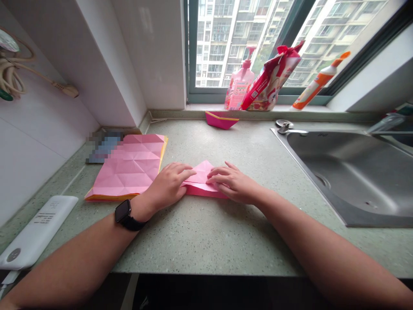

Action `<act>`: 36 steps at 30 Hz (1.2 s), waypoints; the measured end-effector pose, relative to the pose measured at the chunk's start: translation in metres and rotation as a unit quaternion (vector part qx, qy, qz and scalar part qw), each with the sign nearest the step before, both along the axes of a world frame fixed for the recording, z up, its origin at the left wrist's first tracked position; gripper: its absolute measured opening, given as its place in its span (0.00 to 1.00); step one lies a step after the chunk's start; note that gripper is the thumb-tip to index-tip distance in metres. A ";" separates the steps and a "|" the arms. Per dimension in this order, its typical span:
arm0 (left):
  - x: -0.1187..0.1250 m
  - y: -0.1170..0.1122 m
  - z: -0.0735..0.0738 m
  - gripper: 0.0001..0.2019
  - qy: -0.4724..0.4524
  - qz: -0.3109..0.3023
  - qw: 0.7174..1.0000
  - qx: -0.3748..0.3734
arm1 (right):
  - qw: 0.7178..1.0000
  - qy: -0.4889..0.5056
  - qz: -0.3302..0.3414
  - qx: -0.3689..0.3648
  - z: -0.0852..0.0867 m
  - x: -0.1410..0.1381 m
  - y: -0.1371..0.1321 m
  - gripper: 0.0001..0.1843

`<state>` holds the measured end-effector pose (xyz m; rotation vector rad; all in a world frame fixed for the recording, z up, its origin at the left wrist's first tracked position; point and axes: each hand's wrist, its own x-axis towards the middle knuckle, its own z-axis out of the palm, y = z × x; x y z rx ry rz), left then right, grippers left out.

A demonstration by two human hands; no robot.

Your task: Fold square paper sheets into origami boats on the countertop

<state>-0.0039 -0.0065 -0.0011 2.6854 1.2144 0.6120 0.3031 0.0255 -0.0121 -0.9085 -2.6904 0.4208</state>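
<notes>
A sheet of pink paper [206,189], folded to a peak at its far side with a raised strip along the near edge, lies on the counter between my hands. My left hand [172,181] grips its left end, fingertips on the upper face and thumb hidden. On the right end, my right hand [235,183] holds the strip with curled fingers, one finger lifted. Left of my hands is a stack of creased pink and yellow paper [132,165]. A finished magenta paper boat [222,121] with a yellow rim stands near the window wall.
A steel sink [348,172] with a tap is set into the counter at right. A white power bank [40,230] with a cable lies at the left edge. Behind the stack is a blurred flat object [105,148]. A pink pump bottle [240,86] and other containers stand on the sill.
</notes>
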 end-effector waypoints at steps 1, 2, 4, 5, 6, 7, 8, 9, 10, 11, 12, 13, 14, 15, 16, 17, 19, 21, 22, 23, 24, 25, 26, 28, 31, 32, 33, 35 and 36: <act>0.000 0.000 0.001 0.25 0.002 -0.011 1.000 -0.012 | 1.000 0.000 0.008 -0.008 0.001 0.001 -0.001 0.15; 0.001 -0.001 0.001 0.24 0.006 -0.020 1.000 -0.022 | 1.000 -0.001 0.013 -0.012 0.002 0.001 -0.002 0.14; 0.001 -0.002 0.002 0.24 0.017 -0.025 0.999 -0.035 | 1.000 -0.002 0.016 -0.011 0.004 0.002 -0.003 0.16; 0.001 -0.002 0.002 0.25 0.024 -0.022 0.999 -0.038 | 1.000 -0.002 0.015 -0.009 0.004 0.003 -0.003 0.20; 0.001 -0.003 0.002 0.26 0.031 -0.017 0.999 -0.039 | 1.000 -0.003 0.013 -0.007 0.004 0.003 -0.004 0.23; 0.001 -0.003 0.003 0.27 0.038 -0.013 0.998 -0.040 | 1.000 -0.004 0.010 -0.004 0.004 0.004 -0.004 0.25; 0.001 -0.003 0.003 0.27 0.044 -0.013 0.998 -0.041 | 1.000 -0.007 0.009 -0.001 0.004 0.005 -0.004 0.27; 0.000 -0.003 0.004 0.27 0.049 -0.017 0.998 -0.043 | 1.000 -0.011 0.010 0.003 0.004 0.005 -0.004 0.28; -0.001 -0.003 0.005 0.26 0.053 -0.023 0.997 -0.045 | 1.000 -0.015 0.013 0.007 0.005 0.006 -0.004 0.29; -0.002 -0.003 0.006 0.25 0.055 -0.032 0.997 -0.047 | 1.000 -0.017 0.019 0.013 0.006 0.007 -0.004 0.29; -0.003 -0.003 0.007 0.22 0.055 -0.041 0.996 -0.049 | 0.999 -0.018 0.025 0.019 0.007 0.008 -0.003 0.27; -0.004 -0.002 0.008 0.20 0.055 -0.052 0.996 -0.053 | 0.999 -0.018 0.029 0.025 0.009 0.009 -0.003 0.24; -0.006 -0.002 0.009 0.18 0.053 -0.062 0.995 -0.056 | 0.999 -0.017 0.029 0.032 0.011 0.010 -0.003 0.20; -0.007 -0.002 0.010 0.16 0.050 -0.069 0.995 -0.059 | 0.999 -0.019 0.024 0.038 0.014 0.011 -0.003 0.17; -0.008 -0.001 0.011 0.15 0.046 -0.074 0.994 -0.062 | 0.999 -0.025 0.017 0.042 0.016 0.012 -0.003 0.15; -0.009 -0.001 0.013 0.15 0.044 -0.075 0.994 -0.064 | 0.998 -0.033 0.011 0.043 0.018 0.013 -0.002 0.14; -0.010 -0.002 0.017 0.16 0.042 -0.072 0.994 -0.072 | 0.998 -0.050 0.009 0.036 0.022 0.015 -0.002 0.13; -0.010 -0.002 0.022 0.16 0.048 -0.071 0.993 -0.082 | 0.998 -0.061 0.013 0.026 0.024 0.016 -0.001 0.14; -0.011 -0.002 0.024 0.15 0.054 -0.072 0.992 -0.088 | 0.998 -0.064 0.011 0.023 0.025 0.016 -0.001 0.15; -0.011 -0.002 0.026 0.14 0.059 -0.069 0.992 -0.092 | 0.997 -0.068 0.007 0.022 0.025 0.016 0.000 0.15; -0.012 -0.002 0.027 0.13 0.064 -0.062 0.991 -0.095 | 0.997 -0.071 0.002 0.021 0.026 0.016 0.000 0.15; -0.012 -0.002 0.028 0.13 0.066 -0.052 0.992 -0.097 | 0.997 -0.074 -0.004 0.019 0.026 0.015 0.000 0.16; -0.013 -0.001 0.028 0.13 0.066 -0.040 0.992 -0.096 | 0.997 -0.075 -0.010 0.016 0.026 0.015 0.000 0.16; -0.014 0.001 0.025 0.15 0.058 -0.010 0.994 -0.090 | 0.997 -0.069 -0.025 0.012 0.024 0.015 0.000 0.16; -0.015 0.004 0.018 0.16 0.035 0.030 0.996 -0.082 | 0.997 -0.052 -0.057 0.026 0.020 0.013 0.001 0.18; -0.015 0.006 0.015 0.16 0.026 0.039 0.996 -0.082 | 0.996 -0.049 -0.065 0.033 0.017 0.012 0.001 0.19; -0.014 0.007 0.013 0.16 0.020 0.043 0.996 -0.082 | 0.996 -0.049 -0.070 0.040 0.015 0.011 0.001 0.19; -0.013 0.008 0.011 0.14 0.024 0.037 0.996 -0.075 | 0.994 -0.057 -0.075 0.050 0.012 0.008 0.001 0.17; -0.011 0.008 0.010 0.12 0.037 0.029 0.997 -0.067 | 0.993 -0.063 -0.077 0.055 0.011 0.007 0.000 0.15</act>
